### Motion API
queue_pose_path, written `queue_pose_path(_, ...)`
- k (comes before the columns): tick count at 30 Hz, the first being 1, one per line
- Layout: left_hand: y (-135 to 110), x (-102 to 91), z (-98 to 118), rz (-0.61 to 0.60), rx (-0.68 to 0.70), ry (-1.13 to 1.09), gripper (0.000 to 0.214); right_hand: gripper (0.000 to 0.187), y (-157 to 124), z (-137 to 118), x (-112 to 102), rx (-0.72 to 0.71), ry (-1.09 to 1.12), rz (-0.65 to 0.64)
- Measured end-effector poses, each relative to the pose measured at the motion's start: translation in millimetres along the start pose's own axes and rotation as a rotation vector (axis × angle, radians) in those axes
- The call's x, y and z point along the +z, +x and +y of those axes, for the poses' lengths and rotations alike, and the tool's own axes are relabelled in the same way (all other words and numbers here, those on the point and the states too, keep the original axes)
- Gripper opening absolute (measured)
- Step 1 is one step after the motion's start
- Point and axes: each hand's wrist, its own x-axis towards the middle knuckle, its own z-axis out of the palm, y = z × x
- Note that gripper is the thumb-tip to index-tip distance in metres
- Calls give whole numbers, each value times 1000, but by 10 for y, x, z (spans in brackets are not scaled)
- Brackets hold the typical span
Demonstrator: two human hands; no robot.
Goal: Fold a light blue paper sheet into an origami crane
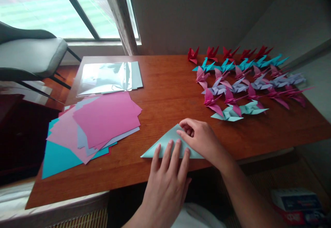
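Lower centre: my left hand (168, 176) lies flat, fingers spread, pressing the folded paper triangle (168, 143) onto the desk (165, 83); my right hand (200, 140), fingers curled, pinches its top corner.

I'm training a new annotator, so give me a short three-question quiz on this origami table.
1. True or false: the left hand has its fingers on the paper triangle.
2. Which colour is the row of cranes farthest from the person? A red, B lilac, C pale green.
3. Fill in: the right hand touches the triangle at its ___ corner.

Key: 1 true; 2 A; 3 top.
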Motion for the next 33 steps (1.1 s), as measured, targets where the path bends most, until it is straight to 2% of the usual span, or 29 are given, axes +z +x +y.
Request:
queue_pose_path(1,1,3,5,5,2,-4,69,2,0,17,5,-32,9,4)
queue_pose_path(4,10,-6,22,28,1,-26,67,7,-2,43,5,-113,40,28)
queue_pose_path(8,45,-120,-36,75,13,-125,56,9,-24,44,-53,-121,158,14)
queue_pose_path(11,127,-262,-203,166,10,-288,44,9,-62,22,-128,-112,233,-49)
queue_pose_path(14,266,-348,-436,245,-134,-432,36,9,-109,-24,-193,-94,280,-120)
queue_pose_path(16,365,-348,-578,185,-194,-589,28,9,-134,-59,-218,-89,299,-156)
queue_pose_path(18,445,-316,-676,44,-182,-790,16,9,-150,-85,-229,-89,311,-185)
queue_pose_path(21,511,-260,-732,-42,-218,-949,16,8,-162,-100,-231,-92,305,-196)
queue_pose_path(24,524,-231,-724,-54,-237,-1006,20,9,-172,-105,-227,-90,299,-181)
queue_pose_path(33,515,-218,-700,14,-253,-1013,14,11,-203,-157,-200,-76,300,-92)
